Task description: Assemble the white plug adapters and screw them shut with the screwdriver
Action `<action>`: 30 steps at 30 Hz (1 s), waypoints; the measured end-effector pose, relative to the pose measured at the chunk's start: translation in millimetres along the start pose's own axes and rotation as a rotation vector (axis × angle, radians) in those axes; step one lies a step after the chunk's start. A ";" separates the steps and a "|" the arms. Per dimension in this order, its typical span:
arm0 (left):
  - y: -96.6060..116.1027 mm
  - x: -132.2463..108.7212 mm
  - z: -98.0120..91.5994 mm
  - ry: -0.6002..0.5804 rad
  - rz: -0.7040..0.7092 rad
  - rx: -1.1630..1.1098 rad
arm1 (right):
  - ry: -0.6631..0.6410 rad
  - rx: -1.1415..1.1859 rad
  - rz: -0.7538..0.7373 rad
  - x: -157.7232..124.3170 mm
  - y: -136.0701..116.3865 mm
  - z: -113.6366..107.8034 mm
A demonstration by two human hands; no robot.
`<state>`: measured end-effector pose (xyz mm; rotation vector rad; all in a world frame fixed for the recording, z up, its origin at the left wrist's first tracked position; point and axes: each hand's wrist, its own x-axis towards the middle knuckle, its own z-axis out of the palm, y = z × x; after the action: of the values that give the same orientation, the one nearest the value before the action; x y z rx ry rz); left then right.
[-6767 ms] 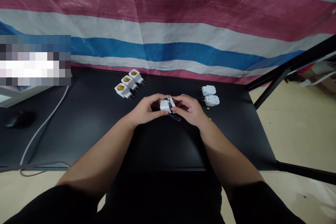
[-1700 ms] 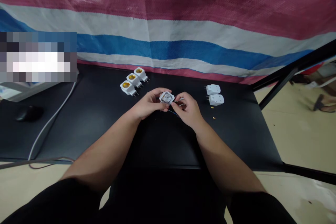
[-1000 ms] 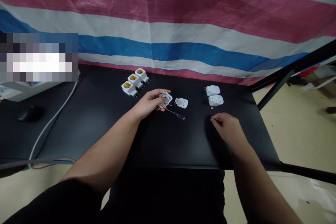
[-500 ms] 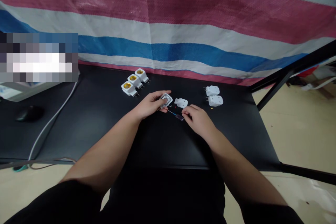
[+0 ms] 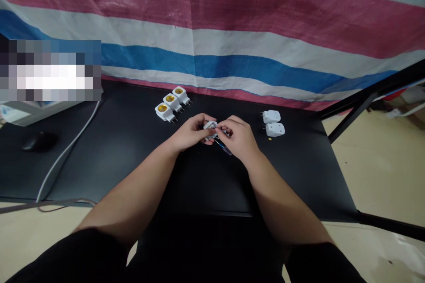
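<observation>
My left hand (image 5: 191,133) grips a small white plug housing (image 5: 210,124), its open inside facing up and the thumb laid over it. Thumb and fingers of my right hand (image 5: 239,138) are pinched together at the housing's right side; what they hold, if anything, is too small to make out. Below the two hands a screwdriver (image 5: 223,145) with a bluish, see-through handle lies slantwise, partly covered by the right hand. A white cover piece that lay beside the housing is now mostly hidden behind the right hand.
Three white plugs with round gold-coloured faces (image 5: 170,99) stand in a row at back left. Two white plug bodies (image 5: 275,129) lie at right, near a tiny yellow piece (image 5: 270,139). A black mouse (image 5: 40,141) and a pale cable (image 5: 71,143) are far left.
My right hand has moved left and up from beside the screwdriver's handle to the housing, covering the white cover piece. The left hand keeps its hold on the housing.
</observation>
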<state>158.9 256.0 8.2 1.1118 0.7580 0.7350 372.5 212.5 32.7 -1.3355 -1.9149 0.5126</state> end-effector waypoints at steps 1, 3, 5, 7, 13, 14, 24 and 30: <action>0.4 -0.4 0.4 -0.002 0.001 -0.013 | 0.005 0.004 0.010 -0.7 0.7 3.6; 0.6 -0.9 1.3 -0.005 0.003 -0.031 | 0.019 0.014 0.028 -1.9 1.8 8.5; -0.1 -1.2 2.1 -0.015 0.006 -0.033 | 0.037 0.019 0.036 -2.7 2.1 9.9; -1.0 -1.2 2.4 -0.025 0.023 -0.024 | 0.050 0.019 0.026 -3.6 2.9 6.5; 1.0 0.2 -1.5 0.068 0.050 -0.028 | -0.110 -0.005 0.007 -12.7 26.4 -34.8; 1.6 0.4 -1.8 0.081 0.043 -0.030 | -0.161 -0.044 0.025 -14.4 32.2 -42.2; 2.8 0.5 -0.7 0.088 0.051 -0.021 | -0.364 -0.110 0.072 -17.3 50.0 -44.0; 3.8 0.2 -0.8 0.084 0.048 -0.014 | -0.383 -0.122 0.107 -17.6 53.7 -46.2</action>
<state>157.9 257.6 11.7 1.0949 0.7987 0.8303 444.5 212.8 20.4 -1.5081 -2.2197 0.7596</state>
